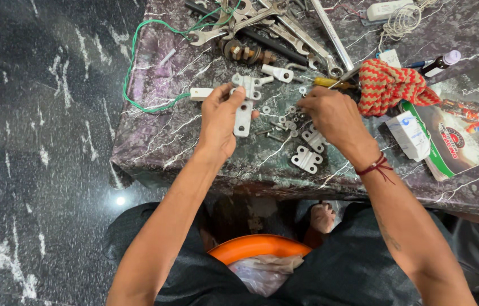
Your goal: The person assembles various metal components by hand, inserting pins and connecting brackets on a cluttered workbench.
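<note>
My left hand (218, 120) grips a flat white metal bracket (243, 118) that hangs down from its fingers over the marbled table (154, 141). Just above it lies a white hinge-like bracket (249, 85). My right hand (333, 116) reaches down into a scatter of small washers and screws (285, 116), fingertips touching them; whether it pinches one is hidden. Two more white brackets (307, 158) lie below that hand near the table's front edge.
Several wrenches (276, 22) and rusty nuts (245, 52) lie at the back. A green wire (132, 68) loops off the left edge. A red-and-cream cloth (389, 85), small white box (409, 136), magazine (471, 124) sit right. An orange tub (256, 246) stands below.
</note>
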